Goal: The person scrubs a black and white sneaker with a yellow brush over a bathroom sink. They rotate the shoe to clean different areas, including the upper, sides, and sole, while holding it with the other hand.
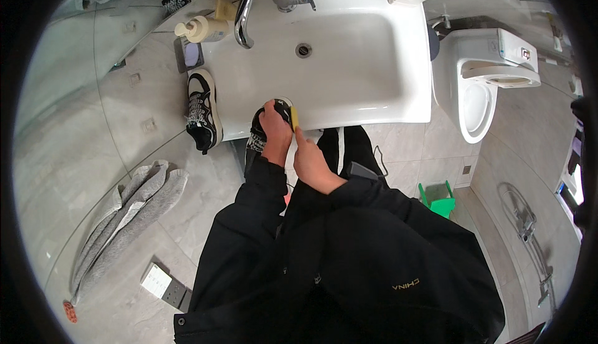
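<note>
Where your left hand [276, 127] grips: fingers curl over the black shoe [256, 140], its toe just ahead of them
Your right hand [309, 160]: forearm angled inward, fingers closed on the yellow tool [294, 118] against the shoe's toe
Second shoe [201, 110]: left of your left fingers

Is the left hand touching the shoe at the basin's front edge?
Touching: the head view shows the left hand lying over the shoe's dark upper, no gap between them.
</note>
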Tool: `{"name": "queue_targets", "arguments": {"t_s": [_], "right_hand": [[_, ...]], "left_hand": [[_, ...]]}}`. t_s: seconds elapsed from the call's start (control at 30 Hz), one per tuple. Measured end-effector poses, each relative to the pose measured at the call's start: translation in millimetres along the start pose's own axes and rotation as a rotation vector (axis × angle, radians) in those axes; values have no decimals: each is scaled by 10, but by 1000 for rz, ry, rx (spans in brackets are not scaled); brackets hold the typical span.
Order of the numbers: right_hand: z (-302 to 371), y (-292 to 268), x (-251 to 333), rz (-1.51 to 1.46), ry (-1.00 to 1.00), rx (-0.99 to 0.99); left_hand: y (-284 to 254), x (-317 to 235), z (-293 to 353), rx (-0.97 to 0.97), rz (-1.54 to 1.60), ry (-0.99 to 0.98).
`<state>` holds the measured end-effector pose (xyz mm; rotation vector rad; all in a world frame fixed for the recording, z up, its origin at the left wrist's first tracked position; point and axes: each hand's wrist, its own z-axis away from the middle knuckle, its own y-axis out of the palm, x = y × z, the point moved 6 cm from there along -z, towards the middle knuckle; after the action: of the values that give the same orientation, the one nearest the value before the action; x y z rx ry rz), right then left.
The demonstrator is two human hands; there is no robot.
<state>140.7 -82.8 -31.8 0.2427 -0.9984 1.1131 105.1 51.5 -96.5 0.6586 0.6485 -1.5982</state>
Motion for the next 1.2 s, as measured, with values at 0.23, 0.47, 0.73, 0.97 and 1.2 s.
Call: {"name": "queue_targets", "arguments": {"t_s": [0.23, 0.47, 0.73, 0.97, 1.2], "right_hand": [[-41, 50, 21, 50, -22, -34], [-836, -231, -137, -167, -235, -123], [-1296, -817, 733, -1524, 162, 356], [-1279, -749, 157, -519, -141, -12], [-571, 156, 214, 99, -243, -30]], "left_hand": [[24, -101, -3, -24, 28, -57], [72, -469, -73, 77, -793, 640], [-25, -574, 329, 585, -1824, 664], [-135, -650, 223, 698, -1552, 610], [-263, -643, -130, 684, -1307, 427]]}}
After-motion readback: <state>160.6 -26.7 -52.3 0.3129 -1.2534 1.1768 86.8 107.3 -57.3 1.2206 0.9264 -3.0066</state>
